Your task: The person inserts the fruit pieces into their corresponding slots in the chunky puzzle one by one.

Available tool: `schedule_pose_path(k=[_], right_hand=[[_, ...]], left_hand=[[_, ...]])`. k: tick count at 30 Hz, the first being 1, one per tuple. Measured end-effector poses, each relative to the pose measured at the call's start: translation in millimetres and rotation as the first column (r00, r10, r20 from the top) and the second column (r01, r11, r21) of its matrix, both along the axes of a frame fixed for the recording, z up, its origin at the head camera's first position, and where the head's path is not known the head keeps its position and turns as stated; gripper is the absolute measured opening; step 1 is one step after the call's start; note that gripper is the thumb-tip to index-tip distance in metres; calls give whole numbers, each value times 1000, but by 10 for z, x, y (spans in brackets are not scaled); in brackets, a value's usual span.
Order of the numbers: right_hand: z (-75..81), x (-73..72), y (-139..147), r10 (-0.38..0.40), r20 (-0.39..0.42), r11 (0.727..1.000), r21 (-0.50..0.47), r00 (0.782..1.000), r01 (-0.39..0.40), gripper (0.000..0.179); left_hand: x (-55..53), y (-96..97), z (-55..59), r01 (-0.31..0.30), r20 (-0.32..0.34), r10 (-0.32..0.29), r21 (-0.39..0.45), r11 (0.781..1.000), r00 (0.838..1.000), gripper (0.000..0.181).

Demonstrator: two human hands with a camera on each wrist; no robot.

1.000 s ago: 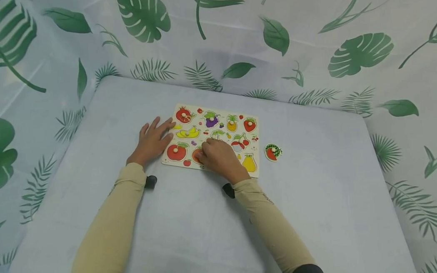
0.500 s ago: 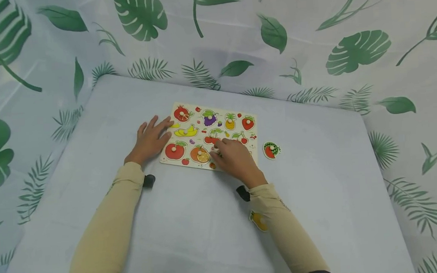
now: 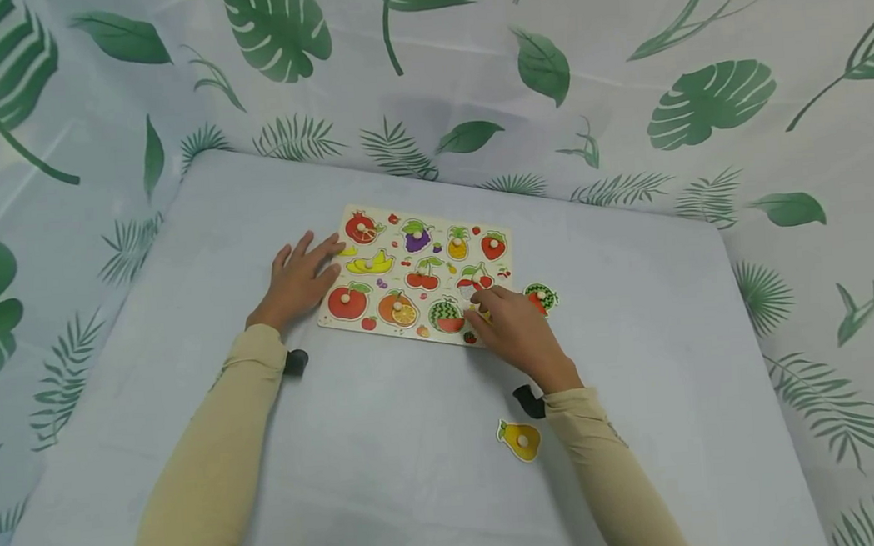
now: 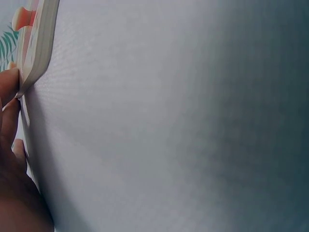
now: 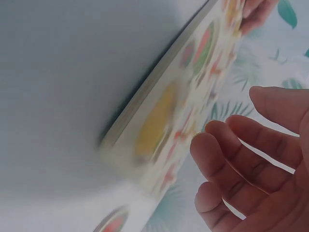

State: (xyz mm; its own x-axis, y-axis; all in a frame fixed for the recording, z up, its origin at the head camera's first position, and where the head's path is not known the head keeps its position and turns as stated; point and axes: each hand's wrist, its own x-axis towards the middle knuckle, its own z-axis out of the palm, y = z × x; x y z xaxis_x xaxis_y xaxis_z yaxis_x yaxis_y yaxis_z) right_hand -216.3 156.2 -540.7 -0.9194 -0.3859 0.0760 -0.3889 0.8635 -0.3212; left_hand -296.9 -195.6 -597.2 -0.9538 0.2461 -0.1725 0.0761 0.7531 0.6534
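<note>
A wooden fruit puzzle board (image 3: 388, 328) with knobbed pieces lies on the table. My left hand (image 3: 295, 282) rests at its left edge with fingers spread. In the left wrist view, the fingertips (image 4: 8, 84) are right at the board's corner. Over the board's right end hovers my right hand (image 3: 517, 328), fingers loosely bent and holding nothing. Its palm and fingers show in the right wrist view, beside a blurred yellow pear picture (image 5: 157, 123). Just beyond this hand lies a loose watermelon piece (image 3: 540, 296), partly covered by it. The orange piece (image 3: 397, 309) sits in the board.
A loose pear piece (image 3: 521, 441) with a knob lies on the white-covered table (image 3: 389, 476), nearer to me and by the right forearm. Behind the table hangs a white cloth (image 3: 469, 62) with green leaves. Dark wrist cameras sit under both sleeves.
My right hand has moved right, away from the orange piece and across the board towards the loose watermelon piece. The pear piece has come out from under the right sleeve. My left hand stays put.
</note>
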Motion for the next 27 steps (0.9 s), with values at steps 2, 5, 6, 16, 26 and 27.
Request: schedule_pose_path(k=[2, 5, 6, 16, 26, 27], right_hand=[[1, 12, 102, -23, 2, 1000, 0, 1000, 23, 27], [5, 2, 260, -61, 7, 998, 12, 998, 61, 27], [11, -4, 312, -71, 5, 997, 19, 997, 71, 27], [-22, -187, 799, -154, -34, 986, 53, 987, 156, 20], [-121, -332, 1021, -219, 30, 975, 33, 975, 218, 18], [-128, -341, 1026, -222, 37, 975, 32, 974, 221, 19]], left_hand=[[1, 8, 4, -3, 5, 3, -6, 1000, 1000, 55], [2, 17, 14, -8, 13, 8, -15, 1000, 1000, 56], [4, 19, 19, -7, 13, 8, -16, 1000, 1000, 56], [16, 0, 42, -6, 12, 6, -14, 1000, 1000, 54], [-2, 9, 14, 0, 8, 0, -2, 1000, 1000, 54], [-2, 14, 14, 0, 6, 0, -3, 1000, 1000, 54]])
